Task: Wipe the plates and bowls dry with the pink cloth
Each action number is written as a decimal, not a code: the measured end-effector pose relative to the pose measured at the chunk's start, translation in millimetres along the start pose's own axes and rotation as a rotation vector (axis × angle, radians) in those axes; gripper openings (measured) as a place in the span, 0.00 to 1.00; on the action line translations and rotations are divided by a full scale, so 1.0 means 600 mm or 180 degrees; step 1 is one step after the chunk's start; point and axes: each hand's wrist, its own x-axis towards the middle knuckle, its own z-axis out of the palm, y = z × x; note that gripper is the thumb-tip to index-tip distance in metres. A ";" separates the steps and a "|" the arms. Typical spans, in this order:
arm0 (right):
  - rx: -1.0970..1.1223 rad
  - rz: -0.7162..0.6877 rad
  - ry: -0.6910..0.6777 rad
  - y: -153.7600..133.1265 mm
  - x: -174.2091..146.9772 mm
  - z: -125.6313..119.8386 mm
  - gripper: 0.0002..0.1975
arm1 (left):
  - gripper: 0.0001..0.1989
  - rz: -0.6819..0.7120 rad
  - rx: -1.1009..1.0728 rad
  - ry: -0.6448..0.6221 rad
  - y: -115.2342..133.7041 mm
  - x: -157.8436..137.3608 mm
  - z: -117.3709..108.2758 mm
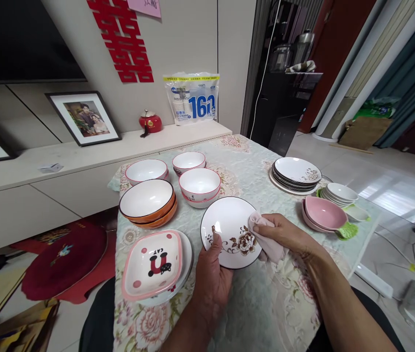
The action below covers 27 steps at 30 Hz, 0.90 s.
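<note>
Plate (pixel 231 232) is lower centre of the frame, over the counter (pixel 255 308), can't tell if its underside touches. Orange bowls (pixel 148 198) are stacked centre-left, pink-rimmed bowls (pixel 200 183) just right of them, close enough that a careless swing up-frame could clink and chip something. Left hand (pixel 213 276) has a one-sided grip on the plate, thumb on top at its near-left edge, so hard rubbing opposite might twist it loose imo. Right hand's (pixel 284 232) grip is bunched round the cloth (pixel 271 244) at the plate's right edge; a skid there could jolt everything.
</note>
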 end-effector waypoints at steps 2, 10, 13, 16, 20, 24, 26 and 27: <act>0.0039 -0.0024 0.0170 0.004 0.004 0.002 0.20 | 0.27 -0.0052 -0.0010 -0.0088 0.001 -0.001 0.002; 0.0224 -0.0371 0.1273 -0.013 0.010 -0.005 0.20 | 0.27 -0.0535 0.0315 -0.0011 -0.005 -0.011 0.003; 0.0173 -0.0373 0.1208 -0.016 0.008 -0.006 0.20 | 0.27 -0.0551 0.0426 -0.0021 -0.009 -0.013 0.001; 0.0099 -0.0338 0.1012 -0.013 0.008 -0.006 0.18 | 0.25 -0.0351 0.0314 0.0044 -0.008 -0.013 0.003; 0.0107 -0.0211 0.0417 -0.004 0.001 -0.001 0.19 | 0.25 -0.0096 0.0157 0.0095 -0.003 -0.010 0.005; 0.0061 0.0003 -0.0120 -0.003 -0.010 0.004 0.20 | 0.25 -0.0027 0.0084 0.0218 -0.001 -0.007 0.006; 0.0003 -0.0014 -0.0131 -0.004 -0.010 0.003 0.19 | 0.25 -0.0091 0.0115 0.0203 -0.001 -0.007 0.006; -0.0043 -0.0055 -0.0061 -0.003 -0.007 0.002 0.20 | 0.26 -0.0146 0.0121 0.0176 -0.001 -0.007 0.007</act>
